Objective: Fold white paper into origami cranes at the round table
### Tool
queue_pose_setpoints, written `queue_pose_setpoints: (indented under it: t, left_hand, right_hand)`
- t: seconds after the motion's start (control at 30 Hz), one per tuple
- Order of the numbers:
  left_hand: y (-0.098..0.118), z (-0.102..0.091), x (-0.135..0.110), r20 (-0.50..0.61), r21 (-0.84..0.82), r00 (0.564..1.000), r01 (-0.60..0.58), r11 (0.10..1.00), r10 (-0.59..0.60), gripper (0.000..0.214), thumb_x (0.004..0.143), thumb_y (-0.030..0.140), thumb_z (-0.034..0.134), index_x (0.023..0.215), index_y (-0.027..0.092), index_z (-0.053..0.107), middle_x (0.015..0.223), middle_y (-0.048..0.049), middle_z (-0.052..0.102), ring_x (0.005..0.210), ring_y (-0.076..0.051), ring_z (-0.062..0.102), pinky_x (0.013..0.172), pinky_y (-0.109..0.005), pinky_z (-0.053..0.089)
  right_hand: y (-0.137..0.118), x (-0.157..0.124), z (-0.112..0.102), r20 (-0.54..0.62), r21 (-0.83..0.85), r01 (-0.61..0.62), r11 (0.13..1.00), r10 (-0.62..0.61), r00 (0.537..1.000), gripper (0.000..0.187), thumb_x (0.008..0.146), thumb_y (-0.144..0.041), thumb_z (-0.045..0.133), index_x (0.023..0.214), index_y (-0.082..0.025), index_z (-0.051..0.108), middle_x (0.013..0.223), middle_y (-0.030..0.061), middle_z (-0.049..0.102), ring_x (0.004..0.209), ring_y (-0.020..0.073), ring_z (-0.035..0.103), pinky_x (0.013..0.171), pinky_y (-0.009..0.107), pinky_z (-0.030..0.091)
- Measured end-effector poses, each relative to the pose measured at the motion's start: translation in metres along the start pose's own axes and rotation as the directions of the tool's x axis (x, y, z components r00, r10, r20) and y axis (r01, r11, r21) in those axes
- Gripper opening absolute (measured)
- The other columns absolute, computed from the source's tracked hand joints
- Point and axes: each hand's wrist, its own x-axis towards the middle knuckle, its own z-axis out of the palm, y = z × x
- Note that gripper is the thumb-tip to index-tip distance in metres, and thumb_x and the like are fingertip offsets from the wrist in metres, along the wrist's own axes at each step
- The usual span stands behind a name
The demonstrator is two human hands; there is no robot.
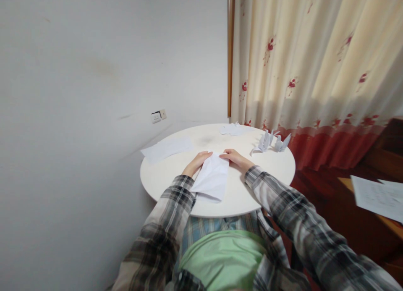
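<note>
Pale green shirt (223, 257) and plaid sleeves (170, 211) fill the near foreground, the arms reaching out over a round white table (162, 175). On the right, sheets (378, 196) on a wooden desk (345, 183) carry faint lines of writing, too small to read. Between the forearms, above the near half of the table, is a folded white paper (210, 177); the left hand (198, 162) and right hand (235, 157) both pinch its far end, thumbs on top, and its layers part at the near end. Flat sheets (166, 149) lie at the table's left edge, more papers (233, 129) at the far rim, and folded paper birds (266, 142) stand near the right rim. Beyond are a white wall (78, 93) with a socket (156, 117) and a flowered curtain (299, 51), red along the bottom. White tabletop shows on both sides of the hands — widest between the right hand and the birds — while the wall runs close along the left rim.
</note>
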Motion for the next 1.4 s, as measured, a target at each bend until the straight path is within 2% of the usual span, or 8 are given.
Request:
queue_pose_setpoints:
  t: [0.17,0.33,0.5,0.63,0.77,1.0,1.17,1.4]
  left_hand:
    - [-0.004,-0.002,0.001,-0.006,0.043,1.0,-0.003,0.999,0.003,0.039,0.057,0.045,0.074,0.072,0.013,0.057,0.063,0.0003,0.059,0.055,-0.011,0.053,0.053,-0.023,0.039]
    - [-0.005,-0.003,0.002,-0.044,0.061,0.999,-0.018,0.998,0.021,0.044,0.055,0.05,0.073,0.07,0.012,0.056,0.061,0.0016,0.057,0.055,-0.01,0.05,0.053,-0.022,0.037]
    - [-0.008,-0.006,0.008,-0.102,0.135,0.992,-0.063,0.989,0.077,0.041,0.052,0.046,0.074,0.069,0.012,0.061,0.062,0.0006,0.059,0.058,-0.011,0.05,0.058,-0.024,0.038]
    - [-0.011,-0.01,0.013,-0.155,0.172,0.981,-0.089,0.981,0.116,0.035,0.05,0.039,0.076,0.068,0.012,0.065,0.065,-0.0025,0.064,0.064,-0.013,0.054,0.064,-0.026,0.041]
    - [-0.014,-0.012,0.015,-0.207,0.145,0.973,-0.074,0.987,0.104,0.032,0.049,0.035,0.077,0.069,0.011,0.067,0.069,-0.0051,0.067,0.065,-0.014,0.056,0.065,-0.027,0.042]
    - [-0.012,-0.011,0.012,-0.177,0.059,0.984,-0.028,0.998,0.038,0.036,0.051,0.033,0.077,0.076,0.01,0.068,0.071,-0.0061,0.068,0.066,-0.014,0.058,0.065,-0.027,0.045]
    - [-0.01,-0.01,0.011,-0.182,0.09,0.982,-0.039,0.995,0.054,0.032,0.054,0.031,0.075,0.077,0.01,0.068,0.072,-0.006,0.068,0.066,-0.014,0.058,0.065,-0.027,0.045]
    - [-0.008,-0.008,0.009,-0.171,0.101,0.984,-0.024,0.995,0.041,0.025,0.056,0.026,0.074,0.074,0.01,0.069,0.07,-0.006,0.068,0.065,-0.013,0.058,0.067,-0.028,0.047]
  right_hand:
    - [-0.002,-0.002,0.002,0.032,-0.01,-0.022,1.0,0.022,0.999,0.032,0.053,-0.03,0.074,0.056,-0.017,0.044,0.046,-0.0076,0.041,0.044,0.0056,0.037,0.046,0.022,0.023]
    - [-0.002,-0.002,0.002,0.047,-0.028,-0.021,0.999,0.022,0.999,0.033,0.054,-0.032,0.075,0.055,-0.016,0.045,0.046,-0.0068,0.042,0.045,0.0055,0.038,0.047,0.022,0.023]
    - [0.0,-0.001,0.002,0.047,-0.063,-0.012,0.998,0.015,0.999,0.034,0.054,-0.034,0.075,0.055,-0.016,0.046,0.045,-0.0073,0.041,0.043,0.0048,0.035,0.046,0.022,0.021]
    - [0.002,0.003,0.0,-0.009,-0.072,0.0,0.997,-0.001,1.0,0.033,0.056,-0.034,0.073,0.054,-0.016,0.046,0.044,-0.0072,0.04,0.042,0.0051,0.035,0.044,0.022,0.022]
    - [0.006,0.01,-0.003,-0.107,-0.059,-0.014,0.998,0.008,0.994,0.025,0.06,-0.03,0.07,0.057,-0.016,0.05,0.043,-0.0057,0.043,0.042,0.007,0.038,0.044,0.022,0.026]
    - [0.014,0.018,-0.008,-0.155,-0.073,-0.008,0.997,-0.004,0.988,0.014,0.062,-0.022,0.065,0.06,-0.016,0.053,0.044,-0.0045,0.047,0.041,0.0079,0.041,0.043,0.021,0.029]
    - [0.013,0.017,-0.007,-0.176,-0.05,0.009,0.999,-0.018,0.984,0.012,0.061,-0.018,0.063,0.061,-0.017,0.051,0.044,-0.0051,0.047,0.041,0.0082,0.042,0.042,0.021,0.03]
    - [0.015,0.02,-0.009,-0.234,-0.153,0.016,0.988,-0.052,0.971,0.009,0.059,-0.016,0.063,0.061,-0.015,0.053,0.048,-0.0044,0.05,0.044,0.0076,0.043,0.043,0.02,0.03]
